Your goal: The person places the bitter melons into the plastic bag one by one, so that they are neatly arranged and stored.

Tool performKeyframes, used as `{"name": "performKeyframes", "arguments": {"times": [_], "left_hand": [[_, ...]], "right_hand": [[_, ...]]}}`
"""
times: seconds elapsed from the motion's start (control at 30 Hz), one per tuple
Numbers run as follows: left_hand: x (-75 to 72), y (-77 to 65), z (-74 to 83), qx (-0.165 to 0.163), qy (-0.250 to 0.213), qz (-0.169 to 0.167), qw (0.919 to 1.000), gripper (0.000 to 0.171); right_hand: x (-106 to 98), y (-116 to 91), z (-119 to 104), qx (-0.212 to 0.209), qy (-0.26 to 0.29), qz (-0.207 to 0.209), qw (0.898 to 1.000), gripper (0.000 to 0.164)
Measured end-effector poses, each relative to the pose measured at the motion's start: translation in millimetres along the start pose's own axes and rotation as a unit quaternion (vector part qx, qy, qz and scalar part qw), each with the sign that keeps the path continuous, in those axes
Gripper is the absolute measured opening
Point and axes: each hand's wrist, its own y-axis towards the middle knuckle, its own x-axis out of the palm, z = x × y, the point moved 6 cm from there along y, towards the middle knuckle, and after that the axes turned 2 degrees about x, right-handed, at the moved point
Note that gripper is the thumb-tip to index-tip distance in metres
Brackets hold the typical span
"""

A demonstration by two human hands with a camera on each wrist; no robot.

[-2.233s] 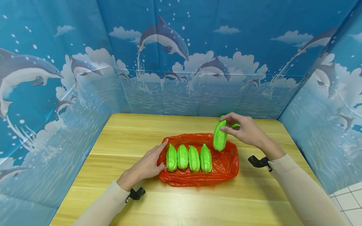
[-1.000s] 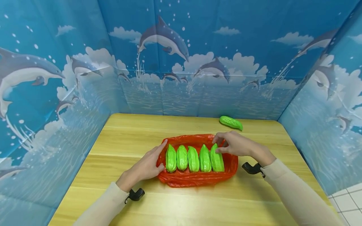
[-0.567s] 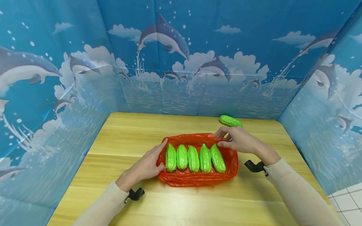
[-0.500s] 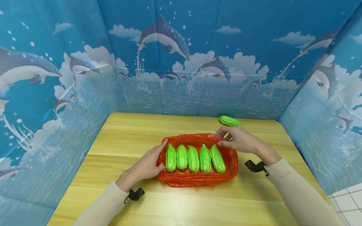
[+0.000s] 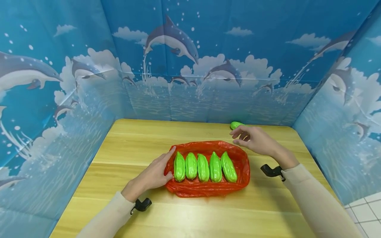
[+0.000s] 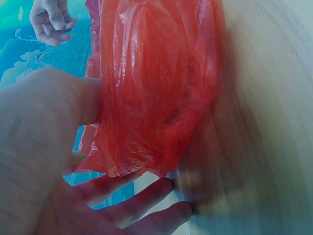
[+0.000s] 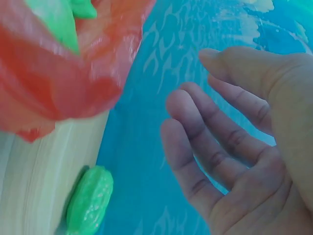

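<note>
An oblong container [image 5: 208,191] wrapped or lined with crinkled red plastic sits mid-table. Inside, several bright green, ridged, cucumber-like vegetables [image 5: 203,168] lie side by side, the rightmost vegetable [image 5: 229,167] slanting. Against the container's left end rests my left hand [image 5: 153,173], with the index finger along the back corner and the thumb on the near side. In the left wrist view its other fingers [image 6: 146,196] spread below the red plastic. My right hand [image 5: 259,140] hovers beyond the right back corner, fingers loosely bent around nothing. A loose green vegetable [image 5: 236,125] lies behind it, partly hidden.
The yellow wooden table [image 5: 125,138] runs back to a blue dolphin-print curtain [image 5: 190,99], which also stands along both sides. Black wrist mounts [image 5: 142,205] hang below each cuff. White floor tiles [image 5: 367,215] show at the lower right.
My right hand set a green vegetable into the container at the right of the row and let go. It has since risen back and right toward the loose vegetable. My left hand stays put.
</note>
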Motion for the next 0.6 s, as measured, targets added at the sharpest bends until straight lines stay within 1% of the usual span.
{"name": "performKeyframes", "arguments": {"times": [0.1, 0.27, 0.4, 0.5, 0.6], "left_hand": [[0.5, 0.8, 0.2, 0.002, -0.001, 0.003, 1.0, 0.102], [0.9, -0.6, -0.5, 0.004, -0.004, 0.006, 1.0, 0.101], [1.9, -1.9, -1.4, 0.002, -0.004, 0.002, 1.0, 0.103], [2.2, -2.0, -2.0, 0.001, -0.002, 0.0, 1.0, 0.104], [1.2, -2.0, -2.3, 0.003, -0.004, 0.006, 1.0, 0.105]], "right_hand": [[-7.8, 0.0, 9.0, 0.004, 0.004, 0.023, 1.0, 0.028], [-14.9, 0.3, 25.8, 0.014, 0.004, 0.057, 0.998, 0.03], [-16.1, 0.1, 42.8, 0.034, 0.008, 0.076, 0.996, 0.033], [-15.3, 1.3, 58.8, 0.047, 0.021, 0.091, 0.995, 0.038], [-14.3, 3.9, 74.6, 0.056, 0.042, 0.104, 0.992, 0.042]]}}
